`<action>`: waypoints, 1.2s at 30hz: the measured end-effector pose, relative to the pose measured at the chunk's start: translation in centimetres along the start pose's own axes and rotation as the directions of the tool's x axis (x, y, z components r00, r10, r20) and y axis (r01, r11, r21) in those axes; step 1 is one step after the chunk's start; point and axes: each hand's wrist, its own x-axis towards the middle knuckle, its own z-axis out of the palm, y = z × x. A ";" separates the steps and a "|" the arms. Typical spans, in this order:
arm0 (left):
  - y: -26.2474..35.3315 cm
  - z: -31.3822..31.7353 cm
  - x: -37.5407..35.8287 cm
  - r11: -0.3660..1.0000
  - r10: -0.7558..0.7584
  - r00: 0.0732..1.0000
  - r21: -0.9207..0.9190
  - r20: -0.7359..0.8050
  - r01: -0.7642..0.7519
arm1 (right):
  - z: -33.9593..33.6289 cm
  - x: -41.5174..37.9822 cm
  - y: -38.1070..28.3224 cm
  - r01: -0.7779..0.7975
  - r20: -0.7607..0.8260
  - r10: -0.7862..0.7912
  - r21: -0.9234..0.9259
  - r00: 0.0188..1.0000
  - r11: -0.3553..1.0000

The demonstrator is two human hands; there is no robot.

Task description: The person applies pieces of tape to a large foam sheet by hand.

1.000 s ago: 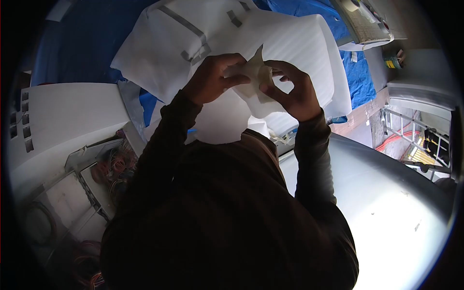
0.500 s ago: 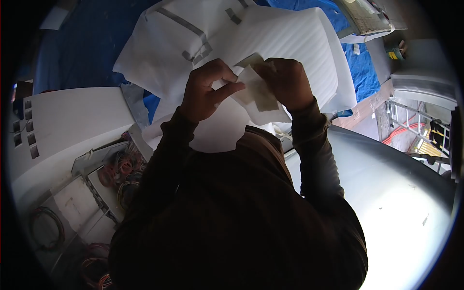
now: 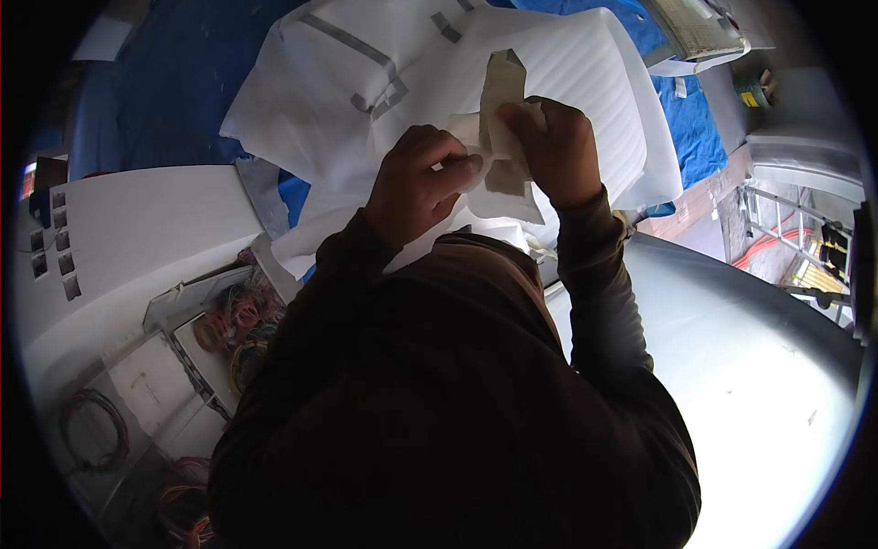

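My right hand (image 3: 564,154) is closed, thumb and fingers pinching a beige strip (image 3: 502,88) that looks like tape or folded paper. Its upper end stands above the fingers with a folded tip. Below the grip hangs a small white sheet (image 3: 510,205), with a darker beige patch (image 3: 506,177) on it. My left hand (image 3: 422,186) pinches the pale material at its left side, close to the right hand. Which layer the left fingertips grip is hard to make out. Behind both hands lies a large bulk wrapped in white foam sheet (image 3: 572,78), fastened with grey tape strips (image 3: 352,41).
Blue tarp (image 3: 174,101) spreads at the far left, with more at the right. A white panel with square holes (image 3: 155,215) stands left, above an open box of coiled wires (image 3: 240,316). A smooth grey surface (image 3: 732,339) is at right, with a ladder (image 3: 796,224) beyond.
The beige strip now stands up higher above my right hand. My left hand has shifted right and slightly down, closer to the right hand. The view has moved slightly.
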 end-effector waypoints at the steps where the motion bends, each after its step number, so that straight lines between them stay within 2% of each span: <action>1: 0.2 0.0 -0.2 1.000 0.003 1.000 -0.003 0.005 -0.003 | -0.1 -0.1 0.0 -0.051 -0.009 0.051 0.003 0.999 0.999; 4: 0.5 0.1 -0.5 0.996 0.068 0.998 0.050 0.011 -0.068 | -0.2 -0.3 0.4 -0.123 -0.032 0.127 0.105 0.991 0.987; 8: 0.5 0.7 -0.6 0.998 -0.030 0.998 -0.062 -0.055 0.026 | -0.1 -0.9 0.9 -0.162 -0.040 0.168 0.121 0.985 0.979; 10: 1.0 1.0 0.0 0.993 -0.064 0.994 -0.109 -0.087 0.054 | -0.1 -1.0 1.0 -0.132 0.022 0.130 0.148 0.991 0.980; 11: 1.4 1.2 0.5 0.970 -0.171 0.978 -0.194 -0.117 0.147 | 0.1 -1.1 0.6 -0.132 0.026 0.129 0.149 0.991 0.980; 12: 1.5 1.4 0.8 0.932 -0.277 0.951 -0.278 -0.140 0.231 | 0.2 -1.2 -0.2 -0.113 0.055 0.103 0.247 0.993 0.962; 13: 1.3 1.6 0.8 0.933 -0.277 0.950 -0.276 -0.143 0.231 | -0.1 -1.2 -0.5 -0.096 0.080 0.073 0.343 0.994 0.934; 14: 0.6 1.6 0.4 0.940 -0.257 0.961 -0.255 -0.100 0.225 | -0.3 -0.9 -0.5 -0.094 0.082 0.070 0.342 0.994 0.935; 16: 0.0 1.8 0.0 0.945 -0.243 0.968 -0.238 -0.058 0.223 | -1.0 -0.8 -0.2 -0.005 0.184 -0.027 0.172 0.983 0.985; 17: -0.3 1.9 0.0 0.949 -0.217 0.976 -0.239 -0.021 0.206 | -1.2 -0.7 -0.4 -0.002 0.190 -0.030 0.169 0.981 0.986; 19: -0.7 1.7 -0.1 0.952 -0.198 0.980 -0.237 0.006 0.194 | -1.5 -0.1 -1.4 0.260 0.099 -0.272 0.124 0.957 0.958; 20: -0.7 1.6 0.0 0.976 -0.144 0.989 -0.162 0.036 0.148 | -2.3 0.4 -1.6 0.311 0.189 -0.315 0.048 0.930 0.949; 21: -0.6 1.5 -0.1 0.991 -0.092 0.993 -0.091 0.075 0.099 | -2.8 0.7 -1.6 0.310 0.198 -0.313 0.048 0.929 0.949; 22: -0.4 1.4 0.1 0.990 -0.095 0.993 -0.096 0.073 0.102 | -3.2 1.1 -1.5 0.201 0.245 -0.200 0.023 0.949 0.979; 23: 0.1 1.5 0.4 1.000 -0.018 0.993 -0.010 0.113 0.020 | -3.6 1.5 -1.2 0.089 0.283 -0.083 -0.009 0.956 0.996; 24: 0.4 1.7 0.6 0.995 0.057 0.986 0.072 0.159 -0.069 | -3.3 2.6 0.3 0.115 0.267 -0.124 0.051 0.956 0.992; 25: 0.6 2.1 0.5 0.995 0.062 0.986 0.064 0.157 -0.073 | -3.4 3.0 0.2 0.111 0.264 -0.119 0.043 0.957 0.993; 27: 1.1 2.8 0.2 0.982 0.101 0.975 0.135 0.196 -0.129 | -3.1 3.5 -0.7 -0.083 0.472 0.161 -0.182 0.867 0.980; 28: 1.7 2.8 0.2 0.987 0.075 0.980 0.128 0.183 -0.099 | -2.6 3.5 -0.5 0.023 0.500 0.146 -0.316 0.854 0.948; 29: 1.8 2.9 -0.1 0.987 0.077 0.980 0.125 0.183 -0.101 | -2.4 3.6 0.4 0.020 0.498 0.149 -0.319 0.854 0.948; 31: 1.7 3.2 -1.0 0.998 0.046 0.968 0.030 0.248 -0.056 | -2.2 4.0 1.3 0.096 0.641 0.068 -0.218 0.765 0.971; 32: 1.6 3.0 -1.2 0.998 0.038 0.969 0.029 0.245 -0.047 | -2.5 3.8 1.1 0.024 0.641 0.113 -0.200 0.759 0.979; 33: 1.4 2.8 -1.5 1.000 -0.005 0.970 -0.015 0.244 0.009 | -2.7 3.3 0.6 0.026 0.649 0.113 -0.201 0.752 0.979; 35: 0.9 2.6 -1.6 0.996 -0.063 0.970 -0.050 0.236 0.076 | -2.7 2.4 -0.4 -0.010 0.511 0.075 -0.129 0.856 0.992; 36: 0.6 2.6 -1.6 0.996 -0.031 0.974 -0.071 0.222 0.048 | -2.5 2.2 -0.2 0.004 0.519 0.079 -0.157 0.851 0.988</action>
